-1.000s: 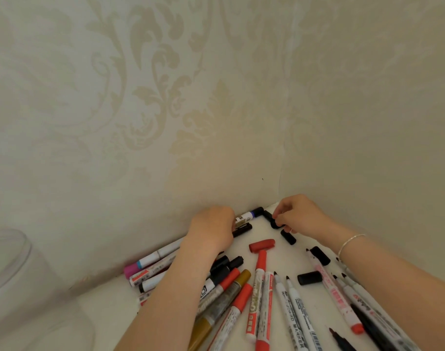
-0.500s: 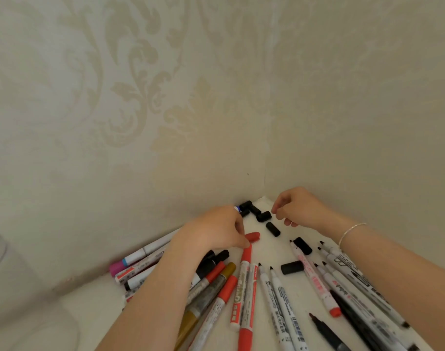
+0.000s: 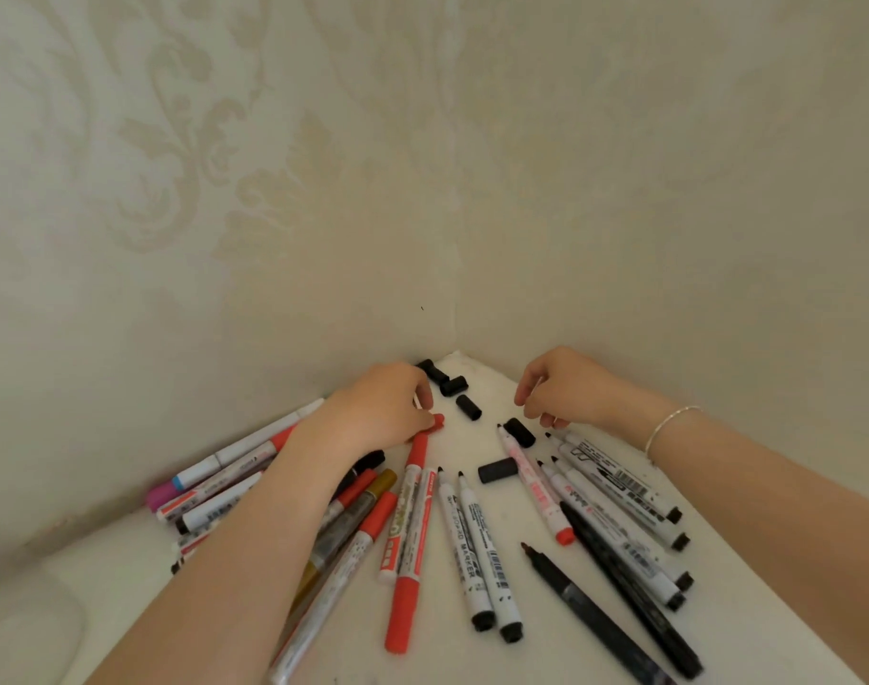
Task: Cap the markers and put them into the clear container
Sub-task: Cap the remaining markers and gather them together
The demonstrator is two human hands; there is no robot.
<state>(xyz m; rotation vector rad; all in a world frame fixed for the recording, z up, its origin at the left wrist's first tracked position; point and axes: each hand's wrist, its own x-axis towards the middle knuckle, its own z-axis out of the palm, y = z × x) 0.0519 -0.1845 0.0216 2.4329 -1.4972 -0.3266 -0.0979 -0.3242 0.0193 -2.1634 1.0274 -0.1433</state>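
Observation:
Several uncapped markers lie fanned on the white table [image 3: 472, 650] in a wall corner. My left hand [image 3: 378, 412] reaches over them and pinches a loose red cap [image 3: 437, 421] just above the tip of a red marker [image 3: 412, 491]. My right hand [image 3: 566, 388] hovers with loosely curled fingers, holding nothing, just above a black cap [image 3: 519, 432]. More black caps [image 3: 468, 406] lie near the corner, and another black cap [image 3: 496, 471] lies among the pens. Only a faint edge of the clear container [image 3: 27, 615] shows at the lower left.
Wallpapered walls close in the table at the back and right. Capped markers with pink and red ends [image 3: 215, 482] lie along the left wall. Two long black markers [image 3: 615, 605] lie at the lower right, and gold and silver markers [image 3: 353, 526] lie under my left forearm.
My left hand has moved from the markers by the wall onto the red cap. My right hand has drawn back to the right, away from the corner caps. The view has shifted left.

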